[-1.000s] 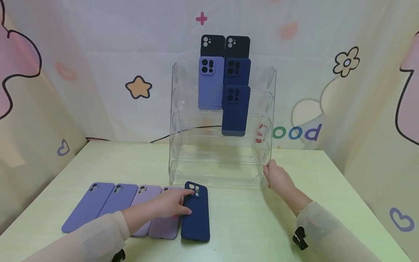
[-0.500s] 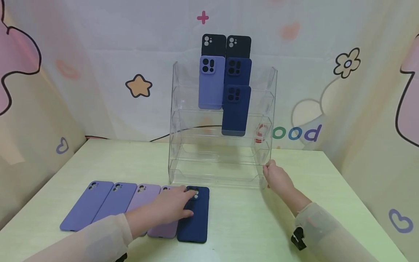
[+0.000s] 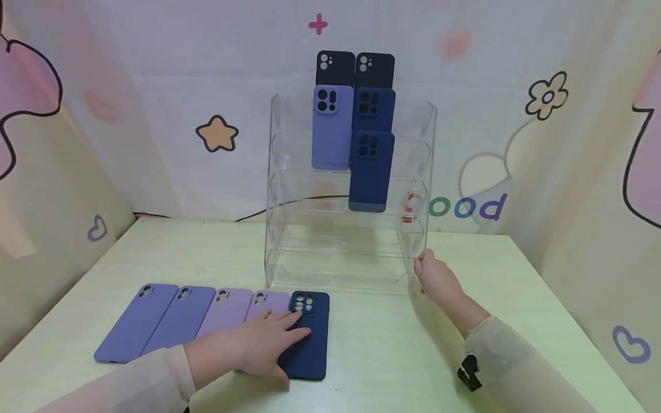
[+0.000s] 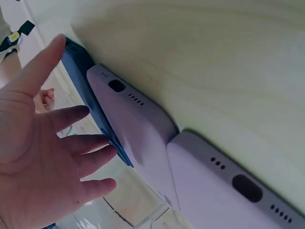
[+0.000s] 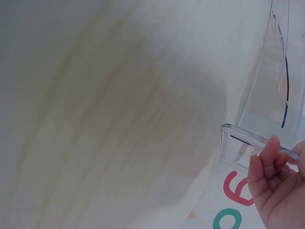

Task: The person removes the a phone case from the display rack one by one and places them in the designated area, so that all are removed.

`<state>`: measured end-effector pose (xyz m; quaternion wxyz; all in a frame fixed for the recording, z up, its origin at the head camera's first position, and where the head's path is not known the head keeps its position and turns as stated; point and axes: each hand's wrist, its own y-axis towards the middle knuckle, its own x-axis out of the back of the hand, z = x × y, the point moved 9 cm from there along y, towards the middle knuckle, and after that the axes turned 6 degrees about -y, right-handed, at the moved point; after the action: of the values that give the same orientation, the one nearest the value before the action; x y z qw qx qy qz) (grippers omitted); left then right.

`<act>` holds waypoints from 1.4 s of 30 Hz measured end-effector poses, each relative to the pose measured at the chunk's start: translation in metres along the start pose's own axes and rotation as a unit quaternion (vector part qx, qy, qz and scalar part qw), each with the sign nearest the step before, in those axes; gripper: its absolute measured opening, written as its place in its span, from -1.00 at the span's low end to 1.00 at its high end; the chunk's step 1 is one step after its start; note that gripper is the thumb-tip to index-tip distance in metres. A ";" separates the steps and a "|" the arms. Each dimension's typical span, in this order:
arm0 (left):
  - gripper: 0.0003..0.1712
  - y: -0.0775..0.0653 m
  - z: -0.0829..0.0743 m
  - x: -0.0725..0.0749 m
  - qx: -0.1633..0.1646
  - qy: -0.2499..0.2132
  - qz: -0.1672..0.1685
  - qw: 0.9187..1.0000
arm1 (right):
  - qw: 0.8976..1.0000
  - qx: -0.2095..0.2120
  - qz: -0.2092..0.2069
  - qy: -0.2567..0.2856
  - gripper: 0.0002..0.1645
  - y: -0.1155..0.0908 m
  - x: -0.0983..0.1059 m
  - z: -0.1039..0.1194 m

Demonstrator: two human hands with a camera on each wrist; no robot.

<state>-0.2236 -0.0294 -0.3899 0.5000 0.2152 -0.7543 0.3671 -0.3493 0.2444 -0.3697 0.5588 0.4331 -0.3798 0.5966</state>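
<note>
"Left hand (image 3: 262,342)?"
"Unclenched; my fingers spread over the matte dark-blue rectangular phone case (image 3: 311,357), flat on the pale wood-grain surface (image 3: 392,355), rightmost beside four purple cases (image 3: 227,312)."
"Right hand (image 3: 439,280)?"
"Mine grips the lower right edge of the clear plastic tiered rack (image 3: 310,269)."

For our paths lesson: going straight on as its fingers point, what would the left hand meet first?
Probably the navy phone case, which the left hand partly covers in the head view; depth is unclear. If it passed above, perhaps the clear tiered rack.
</note>
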 end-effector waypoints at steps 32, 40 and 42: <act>-0.05 0.001 0.005 -0.002 -0.013 0.036 -0.026 0.999 | 1.000 0.000 -0.004 0.000 -0.71 0.000 0.002 0.000; -0.04 0.001 0.005 -0.001 -0.018 0.029 -0.023 0.999 | 1.000 -0.010 0.006 0.001 -0.70 0.000 0.000 -0.001; -0.07 0.001 0.004 0.005 -0.031 0.015 -0.043 0.998 | 1.000 -0.013 0.008 0.002 -0.69 0.000 -0.001 -0.003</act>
<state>-0.2290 -0.0322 -0.3862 0.5332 0.2261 -0.7475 0.3252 -0.3494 0.2465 -0.3715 0.5603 0.4212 -0.3899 0.5972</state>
